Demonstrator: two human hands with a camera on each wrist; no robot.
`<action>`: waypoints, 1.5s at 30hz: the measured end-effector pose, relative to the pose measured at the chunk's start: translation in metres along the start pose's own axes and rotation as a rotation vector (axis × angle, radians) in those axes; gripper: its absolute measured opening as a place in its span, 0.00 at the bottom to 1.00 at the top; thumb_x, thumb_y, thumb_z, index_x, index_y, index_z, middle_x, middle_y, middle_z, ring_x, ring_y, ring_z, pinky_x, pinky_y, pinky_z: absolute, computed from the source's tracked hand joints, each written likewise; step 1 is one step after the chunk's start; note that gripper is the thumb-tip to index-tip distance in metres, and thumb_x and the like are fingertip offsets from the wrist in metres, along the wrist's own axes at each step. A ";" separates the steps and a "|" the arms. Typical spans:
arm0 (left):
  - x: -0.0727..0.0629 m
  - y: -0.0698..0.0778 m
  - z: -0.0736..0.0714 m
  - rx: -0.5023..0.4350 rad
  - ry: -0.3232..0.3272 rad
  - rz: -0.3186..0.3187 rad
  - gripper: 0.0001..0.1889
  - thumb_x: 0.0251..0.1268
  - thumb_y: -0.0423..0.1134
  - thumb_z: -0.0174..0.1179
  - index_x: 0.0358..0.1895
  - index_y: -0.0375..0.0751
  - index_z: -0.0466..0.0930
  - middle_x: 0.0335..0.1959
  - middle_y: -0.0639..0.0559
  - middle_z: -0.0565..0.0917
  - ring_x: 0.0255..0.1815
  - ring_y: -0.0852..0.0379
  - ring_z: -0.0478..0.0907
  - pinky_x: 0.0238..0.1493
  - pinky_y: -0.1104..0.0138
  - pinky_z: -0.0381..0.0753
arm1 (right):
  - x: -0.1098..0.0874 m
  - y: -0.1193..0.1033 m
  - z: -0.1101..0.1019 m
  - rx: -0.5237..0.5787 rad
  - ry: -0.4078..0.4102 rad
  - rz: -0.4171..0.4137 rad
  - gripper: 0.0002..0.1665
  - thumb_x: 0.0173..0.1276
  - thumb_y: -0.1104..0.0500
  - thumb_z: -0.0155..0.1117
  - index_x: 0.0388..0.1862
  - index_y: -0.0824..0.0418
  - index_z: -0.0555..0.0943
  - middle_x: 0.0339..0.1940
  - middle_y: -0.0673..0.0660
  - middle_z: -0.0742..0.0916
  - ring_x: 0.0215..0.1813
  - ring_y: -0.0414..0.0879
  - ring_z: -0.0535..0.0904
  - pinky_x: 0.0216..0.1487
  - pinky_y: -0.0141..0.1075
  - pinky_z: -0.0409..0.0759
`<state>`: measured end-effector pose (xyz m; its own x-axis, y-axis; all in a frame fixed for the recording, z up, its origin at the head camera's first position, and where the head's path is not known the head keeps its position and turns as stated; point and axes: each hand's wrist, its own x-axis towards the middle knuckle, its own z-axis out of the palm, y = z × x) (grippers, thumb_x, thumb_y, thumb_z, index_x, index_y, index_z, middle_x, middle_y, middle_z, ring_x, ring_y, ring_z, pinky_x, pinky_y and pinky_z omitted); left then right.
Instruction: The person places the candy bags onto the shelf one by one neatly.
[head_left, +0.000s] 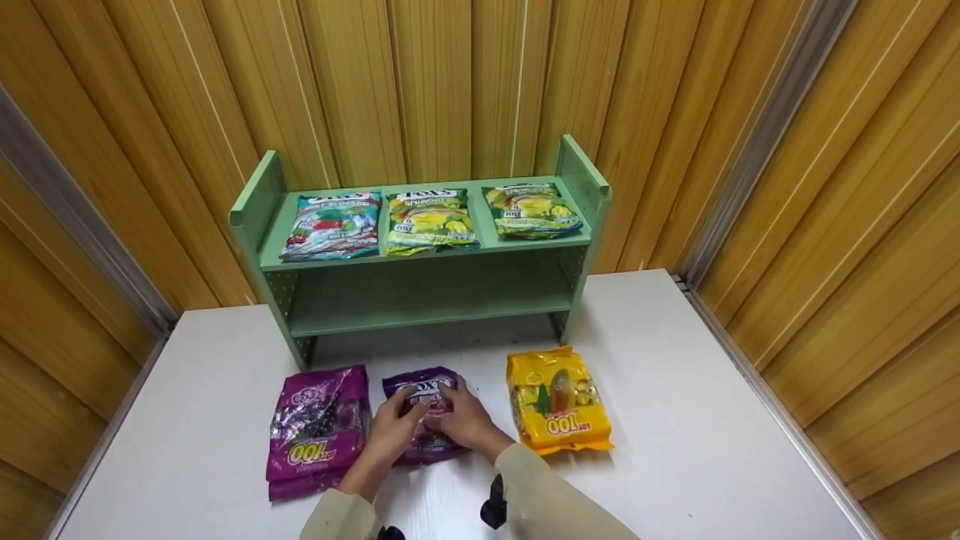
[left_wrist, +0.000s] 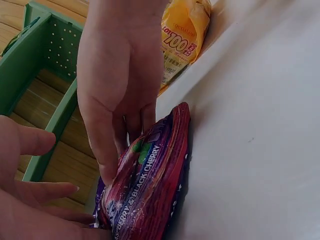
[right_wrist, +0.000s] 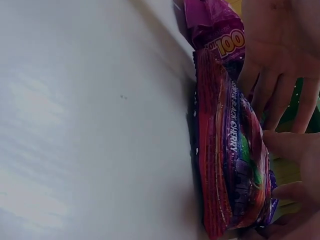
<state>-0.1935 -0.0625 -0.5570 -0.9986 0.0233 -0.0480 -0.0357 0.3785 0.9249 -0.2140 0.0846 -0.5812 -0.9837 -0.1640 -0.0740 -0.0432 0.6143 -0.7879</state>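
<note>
The step in hand looks like squaring up and taking hold of the Fox's Berries bag [head_left: 427, 450], which lies face up on the white table [head_left: 675, 420] in front of the green shelf [head_left: 431, 300], between the purple Lot 100 bag [head_left: 319, 427] and the yellow Lot 100 bag [head_left: 562, 405]. The left hand [head_left: 394, 420] and the right hand [head_left: 469, 420] are both on it, fingers spread and loosely bent, thumbs over the front. The contact reads as light — fingertips laid on the wrapper, neither hand plainly curled round it — though how hard they press I cannot tell. The next move, I judge, calls for a firmer hold: fingertips worked under both side edges, then an even squeeze, so the soft packet does not sag or slip.

The bag is dark purple and glossy, its middle plump and creased, with a white logo at the far end. From the wrists, "Black Cherry" reads along its side, beside green and red print — and the striped, flattened crimson seam lies nearest the person.
</note>
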 end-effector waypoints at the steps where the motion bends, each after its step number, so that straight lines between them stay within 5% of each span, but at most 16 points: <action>1: -0.002 0.000 0.000 -0.009 -0.004 0.009 0.27 0.69 0.42 0.56 0.66 0.31 0.69 0.66 0.29 0.71 0.69 0.32 0.65 0.70 0.43 0.63 | -0.001 0.002 0.000 -0.004 0.004 -0.007 0.43 0.61 0.47 0.70 0.71 0.63 0.67 0.77 0.72 0.57 0.73 0.70 0.59 0.72 0.60 0.62; 7: -0.018 -0.007 -0.005 -0.097 -0.020 -0.025 0.28 0.70 0.40 0.54 0.67 0.27 0.64 0.67 0.26 0.67 0.70 0.31 0.63 0.71 0.44 0.62 | -0.013 0.011 0.006 0.025 -0.018 -0.020 0.43 0.61 0.52 0.70 0.72 0.61 0.66 0.77 0.72 0.56 0.74 0.71 0.57 0.72 0.61 0.61; 16: -0.032 -0.021 -0.005 -0.192 -0.014 -0.168 0.37 0.70 0.41 0.54 0.73 0.24 0.49 0.72 0.23 0.53 0.74 0.27 0.51 0.74 0.42 0.53 | -0.028 0.013 -0.003 0.189 -0.081 0.119 0.48 0.59 0.48 0.70 0.75 0.61 0.62 0.76 0.73 0.57 0.76 0.70 0.51 0.74 0.62 0.53; 22: -0.030 -0.026 -0.003 -0.361 0.004 -0.216 0.42 0.70 0.40 0.53 0.75 0.25 0.37 0.73 0.21 0.43 0.75 0.27 0.42 0.75 0.42 0.44 | -0.030 0.010 -0.003 0.242 -0.043 0.105 0.48 0.60 0.49 0.69 0.74 0.65 0.61 0.73 0.72 0.64 0.74 0.69 0.59 0.73 0.60 0.59; 31: -0.019 -0.033 0.005 -0.589 0.030 -0.241 0.40 0.70 0.36 0.51 0.73 0.20 0.37 0.74 0.22 0.40 0.77 0.30 0.40 0.77 0.46 0.45 | -0.019 0.011 -0.005 0.387 -0.006 0.127 0.45 0.64 0.50 0.67 0.74 0.66 0.60 0.72 0.71 0.68 0.73 0.67 0.61 0.72 0.58 0.62; 38: -0.008 -0.033 0.008 -0.514 0.074 -0.213 0.34 0.69 0.38 0.56 0.72 0.27 0.54 0.74 0.30 0.56 0.75 0.33 0.52 0.75 0.46 0.55 | -0.011 0.010 -0.006 0.422 0.018 0.125 0.42 0.65 0.52 0.65 0.73 0.67 0.61 0.72 0.71 0.68 0.73 0.66 0.61 0.73 0.58 0.61; 45: -0.002 -0.032 0.012 -0.466 0.104 -0.158 0.34 0.66 0.38 0.60 0.73 0.35 0.57 0.75 0.35 0.56 0.77 0.35 0.48 0.75 0.46 0.52 | -0.005 0.008 -0.008 0.479 0.001 0.137 0.42 0.66 0.51 0.63 0.74 0.65 0.61 0.73 0.70 0.66 0.74 0.66 0.60 0.72 0.58 0.62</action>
<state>-0.1901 -0.0632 -0.5907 -0.9774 -0.1019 -0.1852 -0.1769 -0.0845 0.9806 -0.2114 0.0969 -0.5825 -0.9748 -0.1062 -0.1959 0.1712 0.2062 -0.9634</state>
